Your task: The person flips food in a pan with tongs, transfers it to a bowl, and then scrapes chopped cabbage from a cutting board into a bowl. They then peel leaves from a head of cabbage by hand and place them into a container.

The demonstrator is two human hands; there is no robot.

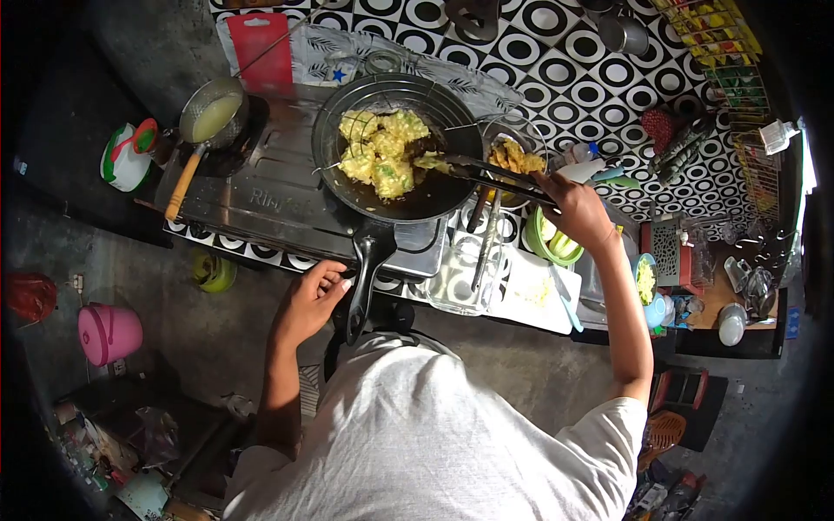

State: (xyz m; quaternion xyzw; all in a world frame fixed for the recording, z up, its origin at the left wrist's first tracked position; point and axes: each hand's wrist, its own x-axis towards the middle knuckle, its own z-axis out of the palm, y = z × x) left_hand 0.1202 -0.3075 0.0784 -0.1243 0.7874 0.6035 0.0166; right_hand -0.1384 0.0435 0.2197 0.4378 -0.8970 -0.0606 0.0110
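My right hand grips a pair of dark tongs whose tips reach over the right side of a black wok. A bit of fritter shows right at the tong tips. Yellow batter fritters with green bits lie in dark oil in the wok. Beside the wok's long black handle, my left hand hangs with loosely bent fingers, thumb apart, holding nothing. Partly under the tongs, browned fritters fill a container to the wok's right.
A small pan with a wooden handle sits on the stove's left burner. Right of the stove are a glass dish, a white cutting board with a blue knife, and a green bowl. A pink bucket stands at lower left.
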